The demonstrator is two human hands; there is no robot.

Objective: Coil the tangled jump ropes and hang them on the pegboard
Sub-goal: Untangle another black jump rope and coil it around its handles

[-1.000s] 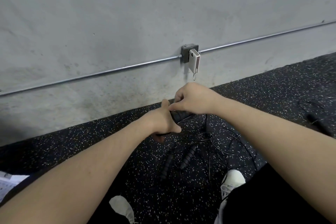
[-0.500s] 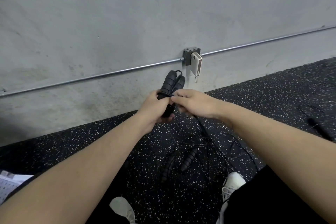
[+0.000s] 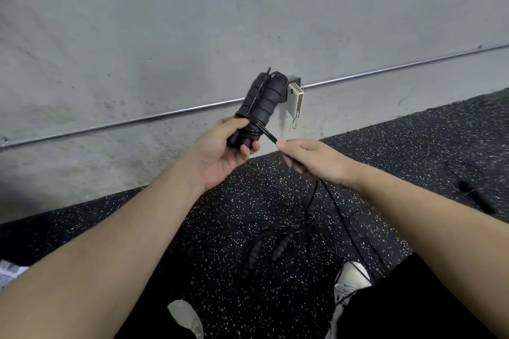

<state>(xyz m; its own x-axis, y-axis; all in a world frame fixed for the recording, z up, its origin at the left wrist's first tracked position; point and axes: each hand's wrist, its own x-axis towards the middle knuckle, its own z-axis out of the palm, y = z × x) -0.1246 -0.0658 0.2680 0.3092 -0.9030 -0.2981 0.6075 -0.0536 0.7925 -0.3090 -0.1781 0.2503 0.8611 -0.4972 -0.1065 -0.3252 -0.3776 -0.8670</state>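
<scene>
Cord pulled taut from a pair of held handles

The left hand [image 3: 220, 151] curls its fingers round the lower ends of two black handles [image 3: 261, 99] held upright before the wall [image 3: 165, 22]; the right hand [image 3: 314, 159] pinches the cord [image 3: 268, 135] wound round them, which trails down to more tangled ropes [image 3: 275, 245] on the speckled floor [image 3: 385, 140]

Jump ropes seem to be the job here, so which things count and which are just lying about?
Part of the job:
- pair of black foam-grip rope handles, held by the left hand
- thin black cord, pinched by the right hand
- tangled black rope on the floor

Lying about:
- small white device on the wall box
- grey metal conduit
- white shoes
</scene>
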